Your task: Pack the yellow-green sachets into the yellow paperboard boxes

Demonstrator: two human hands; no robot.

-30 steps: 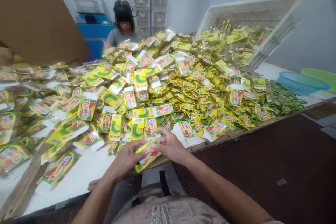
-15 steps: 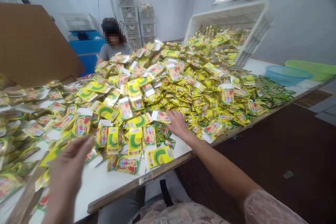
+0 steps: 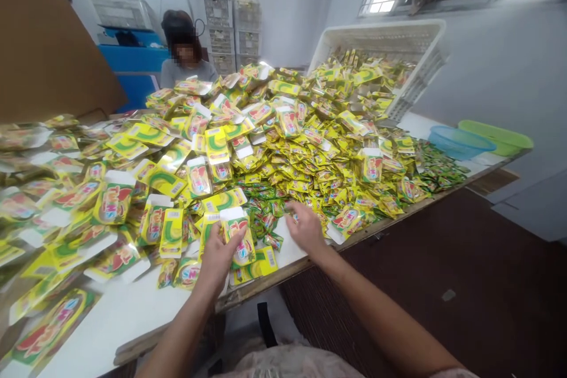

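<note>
My left hand (image 3: 217,251) is closed on a small yellow and green carton (image 3: 241,242), thumb across its front. The carton stands tilted, with a white flap up at its top. To its right, my right hand (image 3: 305,229) is just above the white tabletop (image 3: 283,242), fingers curled together; whatever they may pinch is hidden. Small green packets (image 3: 266,212) lie between the two hands. Beneath the held carton another yellow carton (image 3: 261,266) rests flat near the table edge.
A big heap of yellow packets (image 3: 305,159) and cartons covers the table. A tipped white crate (image 3: 425,77) spills more packets at the back. A blue basin (image 3: 465,143) and a green tray (image 3: 496,136) stand at right. Across the heap sits a person (image 3: 188,68).
My left hand has moved right and now grips a carton. My right hand no longer touches the carton it was on and stays near the green packets. The view has shifted.
</note>
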